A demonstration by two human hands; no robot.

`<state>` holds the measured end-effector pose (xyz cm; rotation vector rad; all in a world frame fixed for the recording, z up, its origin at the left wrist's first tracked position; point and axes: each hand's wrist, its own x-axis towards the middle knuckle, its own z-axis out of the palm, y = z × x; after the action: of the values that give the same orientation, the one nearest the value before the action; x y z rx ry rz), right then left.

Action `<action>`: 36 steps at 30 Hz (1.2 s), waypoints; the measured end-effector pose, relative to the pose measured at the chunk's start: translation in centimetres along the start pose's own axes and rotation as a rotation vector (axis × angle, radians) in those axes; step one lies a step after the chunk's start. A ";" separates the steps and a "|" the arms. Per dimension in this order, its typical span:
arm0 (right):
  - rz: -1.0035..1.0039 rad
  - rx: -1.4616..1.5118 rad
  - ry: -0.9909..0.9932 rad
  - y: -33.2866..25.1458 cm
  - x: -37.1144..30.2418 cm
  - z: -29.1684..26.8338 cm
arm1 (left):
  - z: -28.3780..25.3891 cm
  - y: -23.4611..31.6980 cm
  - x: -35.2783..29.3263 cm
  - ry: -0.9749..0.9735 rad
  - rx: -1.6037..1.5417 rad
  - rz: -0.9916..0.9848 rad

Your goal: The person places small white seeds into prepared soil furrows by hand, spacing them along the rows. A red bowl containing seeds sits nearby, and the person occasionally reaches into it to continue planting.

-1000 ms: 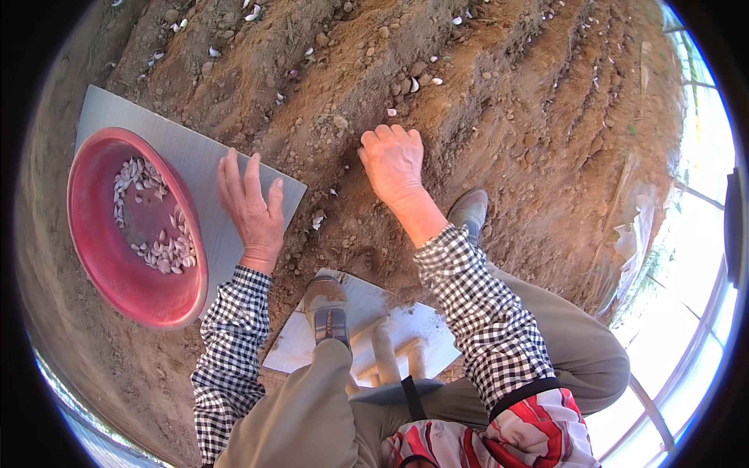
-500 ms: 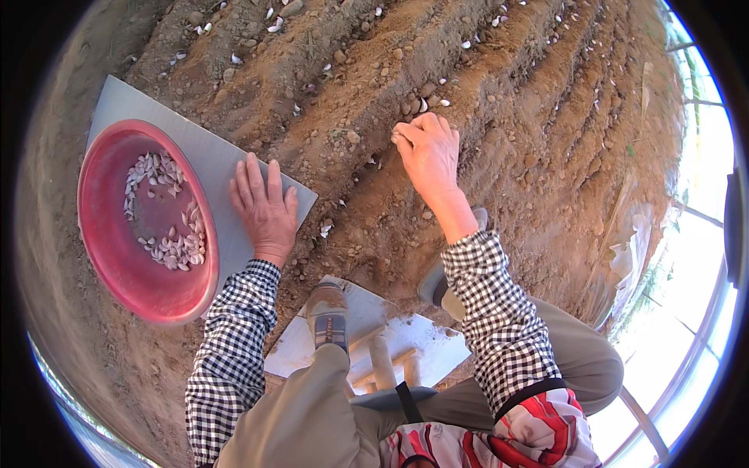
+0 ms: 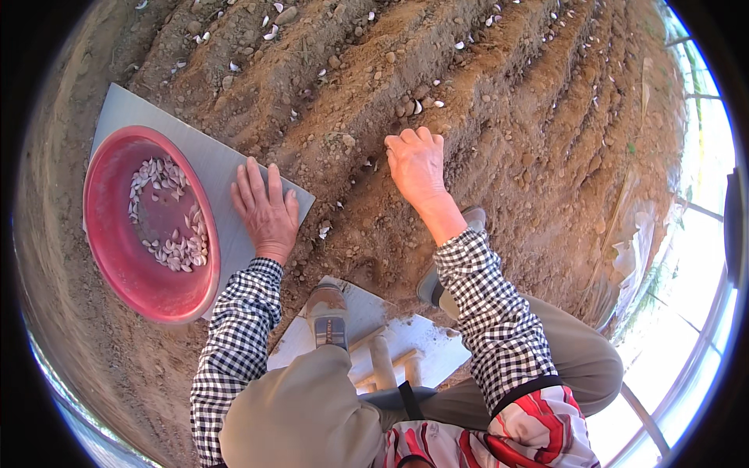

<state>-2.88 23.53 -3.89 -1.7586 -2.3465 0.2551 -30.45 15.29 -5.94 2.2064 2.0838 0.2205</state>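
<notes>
My left hand (image 3: pixel 267 210) lies flat, fingers stretched, on a grey board (image 3: pixel 144 113). On the same board, to the left of that hand, rests a red basin (image 3: pixel 105 265) with garlic cloves (image 3: pixel 183 251) scattered inside. Out over the furrowed soil (image 3: pixel 351 222), my right hand (image 3: pixel 416 170) is closed with its fingers bent downward. Whatever its fingertips may hold is hidden from view. Just beyond it a pale garlic clove (image 3: pixel 438 104) lies on the earth beside several small stones (image 3: pixel 407 108).
Furrows dotted with more cloves (image 3: pixel 269 33) run away toward the top. Below my hands, my shoe (image 3: pixel 328 308) is on a pale board (image 3: pixel 437 351) with wooden pieces (image 3: pixel 382 363). Torn plastic sheeting (image 3: pixel 636 253) lines the right side.
My right hand has drawn slightly back toward me and to the left, and its fingers now point more downward. My left hand stays on the board.
</notes>
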 end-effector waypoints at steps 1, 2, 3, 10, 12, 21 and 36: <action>0.005 -0.007 -0.010 0.1 0.0 0.0 | 0.1 0.1 0.1 0.000 0.002 0.001; 0.009 -0.017 -0.021 0.1 0.1 -0.3 | 0.2 0.0 0.0 -0.003 0.002 -0.003; 0.005 -0.078 -0.075 0.0 0.5 -0.5 | 0.3 -0.1 -0.1 -0.006 0.002 -0.007; -0.069 -0.061 -0.167 0.6 1.7 -0.8 | 0.1 0.2 -0.1 -0.009 0.011 -0.016; -0.092 -0.107 -0.160 0.7 1.4 -0.6 | 0.1 0.1 0.0 -0.008 0.008 -0.011; -0.050 -0.006 -0.129 -0.2 1.4 -1.0 | 0.4 0.0 -0.1 0.012 0.006 -0.018; 0.104 -0.257 -0.070 4.9 5.2 -1.1 | 0.0 0.3 0.2 -0.006 0.033 0.000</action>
<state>0.55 29.88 -3.81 -2.0215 -2.4322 0.0305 -30.18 15.42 -5.88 2.2229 2.0990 0.1811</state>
